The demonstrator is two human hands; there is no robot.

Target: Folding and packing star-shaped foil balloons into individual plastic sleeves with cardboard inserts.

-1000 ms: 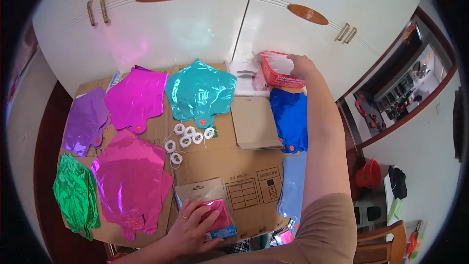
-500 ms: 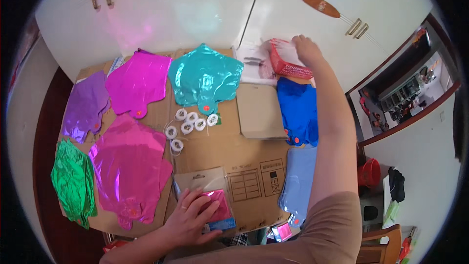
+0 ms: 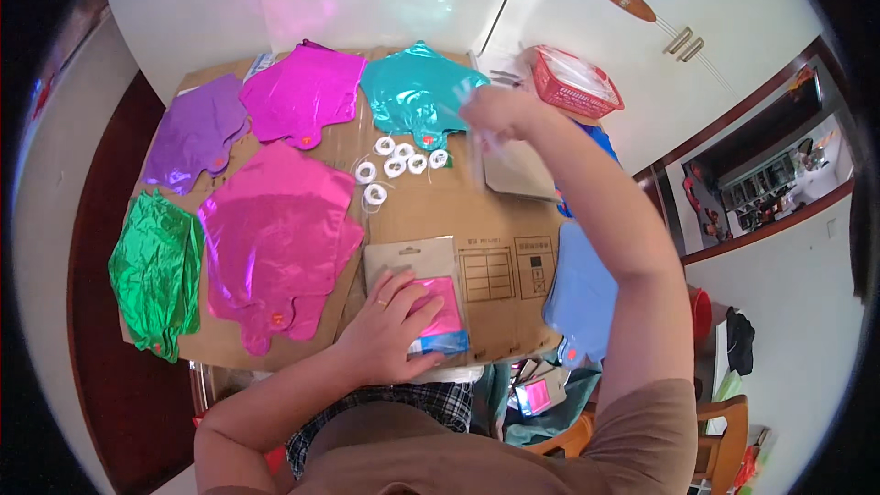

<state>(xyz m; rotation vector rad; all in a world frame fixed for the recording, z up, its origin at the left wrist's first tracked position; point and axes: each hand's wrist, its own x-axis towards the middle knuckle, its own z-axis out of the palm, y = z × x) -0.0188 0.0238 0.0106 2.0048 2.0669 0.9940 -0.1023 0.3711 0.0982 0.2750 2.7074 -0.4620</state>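
My left hand (image 3: 392, 328) lies with fingers stretched over a clear packet with a beige card (image 3: 385, 259) and a folded pink foil sheet (image 3: 446, 304) inside, near the front edge. Blurred by motion, my right hand (image 3: 502, 114) is above the teal foil balloons (image 3: 412, 92) and a brown cardboard piece (image 3: 520, 172). Its fingers look closed, with a pale, see-through bit beside them that I cannot make out. A red basket (image 3: 573, 96) with white contents stands at the back right. Several white ribbon rolls (image 3: 395, 166) lie mid-table.
Flat foil balloons lie around: purple (image 3: 192, 133), magenta (image 3: 302, 96), pink (image 3: 275, 238), green (image 3: 156, 275) and light blue (image 3: 579, 293). Darker blue ones are partly behind my right arm. Cardboard (image 3: 422, 211) covers the table. An open bag (image 3: 559, 403) hangs by a wooden chair (image 3: 729, 417).
My right hand has moved from the red basket leftward and nearer, over the teal balloons. My left hand stays on the packet. The whole view has shifted.
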